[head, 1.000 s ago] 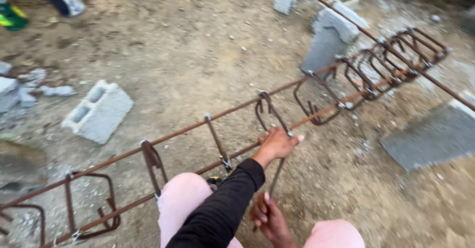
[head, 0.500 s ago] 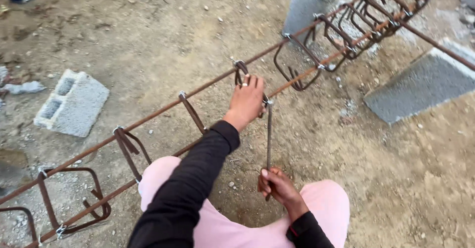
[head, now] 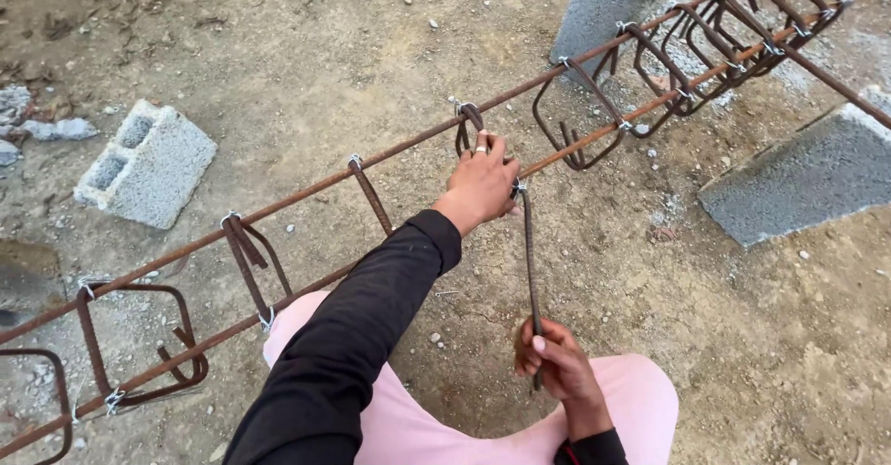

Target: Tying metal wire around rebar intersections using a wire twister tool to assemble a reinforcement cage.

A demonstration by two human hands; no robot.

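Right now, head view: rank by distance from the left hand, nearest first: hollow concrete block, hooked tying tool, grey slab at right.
From the left hand:
1. Hooked tying tool, just beside it, hook at the bar.
2. Grey slab, off to the right.
3. Hollow concrete block, far left.

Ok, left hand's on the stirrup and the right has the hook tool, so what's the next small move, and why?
Probably turn the right hand to spin the thin rusty steel hook tool. Its tip sits at the silver wire tie where the rusty bent stirrup meets the long rusty steel bar, and the left hand grips that joint, bracing it.
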